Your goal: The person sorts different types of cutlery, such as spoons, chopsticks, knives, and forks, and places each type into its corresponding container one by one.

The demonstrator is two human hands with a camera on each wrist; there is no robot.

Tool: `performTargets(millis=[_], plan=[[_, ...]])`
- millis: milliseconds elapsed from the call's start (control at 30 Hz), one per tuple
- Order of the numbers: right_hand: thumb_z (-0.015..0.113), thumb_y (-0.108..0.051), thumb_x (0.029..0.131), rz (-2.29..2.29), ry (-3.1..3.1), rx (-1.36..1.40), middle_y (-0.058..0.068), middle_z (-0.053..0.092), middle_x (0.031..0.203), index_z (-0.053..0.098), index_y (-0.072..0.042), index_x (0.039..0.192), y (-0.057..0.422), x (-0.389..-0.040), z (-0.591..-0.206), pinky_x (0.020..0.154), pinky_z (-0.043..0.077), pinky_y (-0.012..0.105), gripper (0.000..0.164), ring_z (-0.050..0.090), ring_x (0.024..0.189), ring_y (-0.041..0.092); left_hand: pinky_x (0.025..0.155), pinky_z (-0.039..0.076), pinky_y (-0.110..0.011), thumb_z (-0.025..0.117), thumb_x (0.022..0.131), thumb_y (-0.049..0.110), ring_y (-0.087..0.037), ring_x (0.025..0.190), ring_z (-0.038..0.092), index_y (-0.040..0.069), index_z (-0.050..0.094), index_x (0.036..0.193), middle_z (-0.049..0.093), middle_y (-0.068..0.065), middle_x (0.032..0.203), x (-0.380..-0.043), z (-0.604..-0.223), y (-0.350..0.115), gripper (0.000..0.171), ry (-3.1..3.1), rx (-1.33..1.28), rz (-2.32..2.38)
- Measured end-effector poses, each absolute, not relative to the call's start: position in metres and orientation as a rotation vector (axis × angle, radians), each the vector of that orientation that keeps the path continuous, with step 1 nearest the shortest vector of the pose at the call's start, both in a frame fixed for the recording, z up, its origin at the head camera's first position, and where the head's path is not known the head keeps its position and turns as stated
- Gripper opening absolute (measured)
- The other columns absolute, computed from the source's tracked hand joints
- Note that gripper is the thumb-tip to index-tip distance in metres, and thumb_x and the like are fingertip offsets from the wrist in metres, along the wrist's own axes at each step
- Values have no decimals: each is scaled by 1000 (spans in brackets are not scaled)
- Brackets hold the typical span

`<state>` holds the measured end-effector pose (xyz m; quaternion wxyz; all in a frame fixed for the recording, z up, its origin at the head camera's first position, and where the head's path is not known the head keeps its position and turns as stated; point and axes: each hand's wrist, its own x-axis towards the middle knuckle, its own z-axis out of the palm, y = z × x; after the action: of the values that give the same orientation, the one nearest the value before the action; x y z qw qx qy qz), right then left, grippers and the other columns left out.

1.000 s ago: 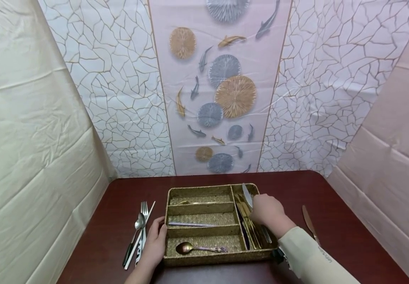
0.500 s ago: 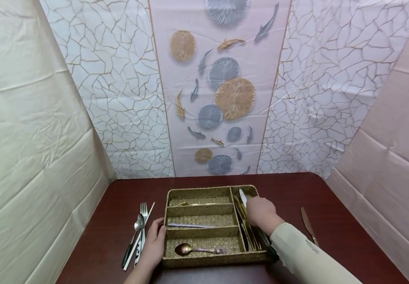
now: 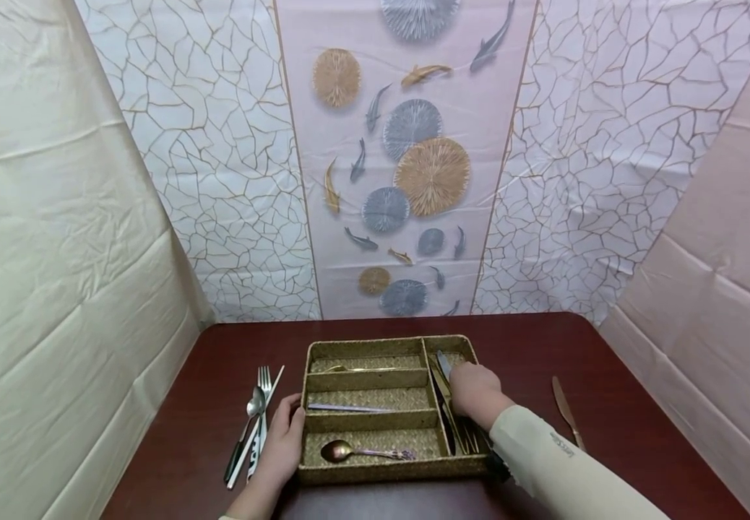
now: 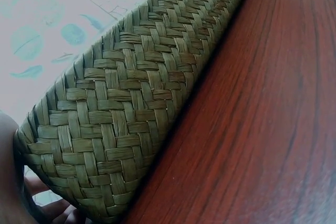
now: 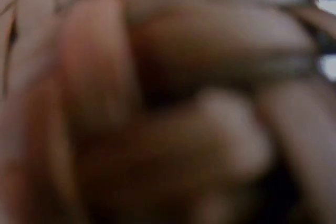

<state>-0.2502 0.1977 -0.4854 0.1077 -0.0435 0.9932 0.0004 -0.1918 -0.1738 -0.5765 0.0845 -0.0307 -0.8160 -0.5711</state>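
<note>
A woven tray (image 3: 375, 473) with compartments stands on the table. My left hand (image 3: 282, 442) rests against its left wall near the front corner; some of its fingers (image 4: 44, 203) show beyond that corner in the left wrist view. My right hand (image 3: 475, 392) is down in the right-hand compartment and holds a table knife with a silver blade (image 3: 443, 362), the blade pointing away from me. Its grip is mostly hidden, and the right wrist view is too blurred to help. Under and beside this hand lie gold cutlery pieces (image 3: 453, 426) and a dark-handled piece.
The front compartment holds a bronze spoon (image 3: 337, 451), the middle one a thin silvery stick (image 3: 349, 408), the back one a slim gold piece (image 3: 362, 369). Left of the tray lie a fork (image 3: 264, 379), spoons (image 3: 253, 406) and white chopsticks (image 3: 237, 466). Another knife (image 3: 565, 408) lies at right.
My right hand has moved slightly left and down, lowering the silver-bladed knife into the right compartment. The left hand has stayed against the tray.
</note>
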Motion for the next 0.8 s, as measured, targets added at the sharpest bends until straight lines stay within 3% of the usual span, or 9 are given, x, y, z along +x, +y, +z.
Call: performTargets(millis=[333, 500, 700, 800], plan=[[74, -4, 96, 4, 2945, -182, 11, 67, 77, 67, -12, 73, 196, -252, -484, 51, 41, 38, 25, 56, 59, 21, 117, 38, -62, 46, 117, 14, -45, 142, 51, -4, 52, 149, 57, -30, 148, -197, -576, -177, 37, -2440, -93, -1695], [77, -6, 95, -5, 2947, -199, 11, 68, 80, 68, -12, 77, 196, -248, -481, 52, 44, 38, 21, 58, 60, 21, 117, 39, -62, 46, 117, 14, -45, 142, 51, -4, 51, 149, 56, -29, 149, -197, -578, -177, 38, -2438, -93, -1702], [71, 3, 99, -69, 2917, -296, 10, 59, 69, 62, -10, 75, 201, -233, -470, 53, 34, 36, 29, 39, 54, 17, 117, 39, -62, 46, 117, 15, -43, 141, 52, -3, 51, 150, 56, -28, 149, -198, -582, -175, 38, -2427, -96, -1754], [68, 7, 100, -56, 2899, -355, 14, 64, 76, 68, -6, 85, 203, -224, -465, 55, 32, 38, 20, 39, 57, 18, 116, 39, -62, 47, 117, 15, -43, 141, 52, -3, 52, 150, 57, -28, 148, -197, -583, -175, 38, -2433, -89, -1742]])
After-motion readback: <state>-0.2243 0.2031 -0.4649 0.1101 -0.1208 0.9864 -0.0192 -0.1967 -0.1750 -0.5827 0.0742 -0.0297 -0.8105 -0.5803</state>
